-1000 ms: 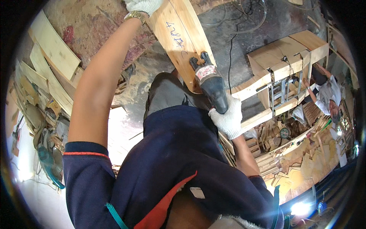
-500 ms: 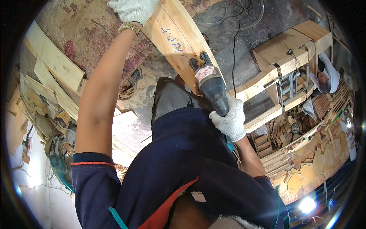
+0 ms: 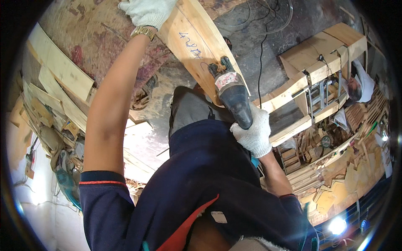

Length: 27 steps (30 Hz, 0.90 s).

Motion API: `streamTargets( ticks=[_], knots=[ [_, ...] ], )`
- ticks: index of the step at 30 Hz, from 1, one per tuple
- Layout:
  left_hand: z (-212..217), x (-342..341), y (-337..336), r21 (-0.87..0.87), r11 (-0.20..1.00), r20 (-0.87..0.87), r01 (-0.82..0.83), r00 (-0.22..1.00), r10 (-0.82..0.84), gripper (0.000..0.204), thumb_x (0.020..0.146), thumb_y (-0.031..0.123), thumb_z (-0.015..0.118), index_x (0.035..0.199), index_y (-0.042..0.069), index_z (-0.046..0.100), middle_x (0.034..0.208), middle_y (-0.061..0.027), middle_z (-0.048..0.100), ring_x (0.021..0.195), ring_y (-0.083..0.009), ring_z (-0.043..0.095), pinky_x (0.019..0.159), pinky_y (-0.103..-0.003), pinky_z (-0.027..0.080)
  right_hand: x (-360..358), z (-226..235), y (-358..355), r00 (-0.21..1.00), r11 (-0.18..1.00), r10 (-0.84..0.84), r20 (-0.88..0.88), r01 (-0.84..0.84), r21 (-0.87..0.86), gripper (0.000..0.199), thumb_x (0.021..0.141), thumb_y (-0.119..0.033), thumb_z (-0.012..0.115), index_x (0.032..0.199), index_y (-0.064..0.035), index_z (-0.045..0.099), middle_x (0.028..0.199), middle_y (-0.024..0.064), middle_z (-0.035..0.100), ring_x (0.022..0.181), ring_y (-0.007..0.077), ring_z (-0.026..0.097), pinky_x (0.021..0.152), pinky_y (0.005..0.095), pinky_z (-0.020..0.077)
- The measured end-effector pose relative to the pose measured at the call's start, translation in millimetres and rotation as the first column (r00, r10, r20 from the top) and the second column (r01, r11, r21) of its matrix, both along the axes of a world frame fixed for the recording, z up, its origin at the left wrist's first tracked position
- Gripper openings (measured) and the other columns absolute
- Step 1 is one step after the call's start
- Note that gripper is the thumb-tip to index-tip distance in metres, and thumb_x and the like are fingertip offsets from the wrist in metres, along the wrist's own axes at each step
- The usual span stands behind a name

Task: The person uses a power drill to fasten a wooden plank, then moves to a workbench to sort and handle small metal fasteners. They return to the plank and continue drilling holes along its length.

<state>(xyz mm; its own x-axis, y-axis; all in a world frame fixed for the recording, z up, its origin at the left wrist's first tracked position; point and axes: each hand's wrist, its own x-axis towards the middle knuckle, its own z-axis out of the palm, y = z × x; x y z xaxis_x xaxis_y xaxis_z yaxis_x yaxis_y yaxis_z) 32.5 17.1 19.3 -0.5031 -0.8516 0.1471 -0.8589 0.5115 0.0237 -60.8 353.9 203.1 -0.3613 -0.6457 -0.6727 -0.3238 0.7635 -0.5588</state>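
A long curved wooden board (image 3: pixel 190 31), with handwriting and a drawn line on its face, slants from the top of the view down to my knee. My left hand (image 3: pixel 151 13), in a white knit glove, grips its far left edge; the fingertips are partly cut off by the frame. On the near end of the board rests a jigsaw (image 3: pixel 234 96) with a dark barrel body and a pale, red-marked label. Around the rear of that body my gloved right hand (image 3: pixel 254 131) is closed. The jigsaw's blade is hidden beneath it.
Curved wooden panels (image 3: pixel 63 62) lie at the left. A clamped wooden frame (image 3: pixel 322 71) stands at the right, near piled offcuts (image 3: pixel 331 146). A black cable (image 3: pixel 260 62) runs across the dusty floor (image 3: pixel 255 46).
Both hands keep the same grip. The whole view has shifted slightly, and the jigsaw has barely moved against the board.
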Motion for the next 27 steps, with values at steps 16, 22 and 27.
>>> streamTargets(
  ticks=[16, 22, 27],
  knots=[
    [-5, 0, 2, -0.024, 1.000, 0.030, -0.011, 0.999, 0.012, 0.092, 0.090, 0.064, 0.061, 0.166, 0.023, 0.028, 0.171, -0.0187, 0.023, 0.155, -0.0463, 0.018, 0.112, -0.070, 0.024, 6, -2, -2, 0.981, 0.966, 0.017, -0.192, -0.065, -0.249, 0.038, 0.065, -0.010, 0.079, 0.099, -0.0004, 0.065, 0.079, 0.0195, 0.066, 0.076, 0.0441, 0.066, 0.071, 0.0483, 0.0530],
    [8, 3, 4, 0.022, 0.998, 0.068, -0.054, 0.996, 0.052, 0.092, 0.091, 0.064, 0.060, 0.166, 0.022, 0.027, 0.172, -0.0179, 0.018, 0.156, -0.0461, 0.017, 0.113, -0.071, 0.024, 6, 0, -3, 0.975, 0.954, 0.011, -0.220, -0.076, -0.289, 0.041, 0.063, -0.010, 0.080, 0.100, 0.0001, 0.066, 0.081, 0.0200, 0.067, 0.077, 0.0441, 0.066, 0.073, 0.0481, 0.0539],
    [-1, -9, 1, 0.001, 1.000, 0.083, -0.010, 0.997, 0.010, 0.093, 0.091, 0.064, 0.060, 0.166, 0.021, 0.025, 0.172, -0.0183, 0.018, 0.156, -0.0464, 0.017, 0.114, -0.072, 0.022, 12, -8, -3, 0.959, 0.947, -0.002, -0.283, -0.090, -0.310, 0.049, 0.062, -0.012, 0.082, 0.107, 0.0016, 0.066, 0.084, 0.0206, 0.067, 0.076, 0.0434, 0.066, 0.071, 0.0483, 0.0544]
  ],
)
